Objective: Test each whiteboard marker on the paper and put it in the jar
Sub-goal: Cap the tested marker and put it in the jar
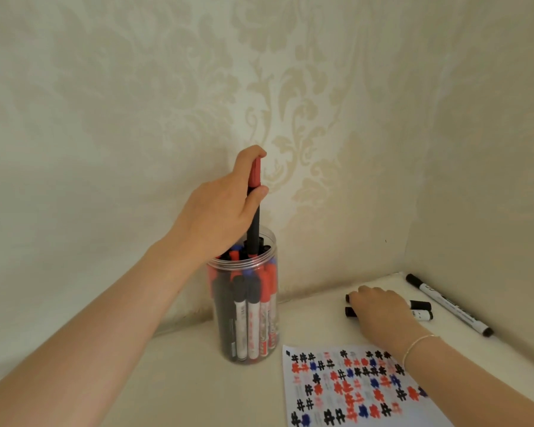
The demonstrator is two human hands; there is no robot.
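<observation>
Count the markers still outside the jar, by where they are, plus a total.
Red-capped black-barrelled marker held by the left hand, its lower end in the clear plastic jar: 1
Black-capped markers under the right hand: 2
Long white marker with black cap lying alone on the white table: 1
Total: 4

Soft, even, warm daylight, faint shadows beside the jar (244, 300), no glare, paper (352, 386) marks blurred, wide-angle bending at the edges
</observation>
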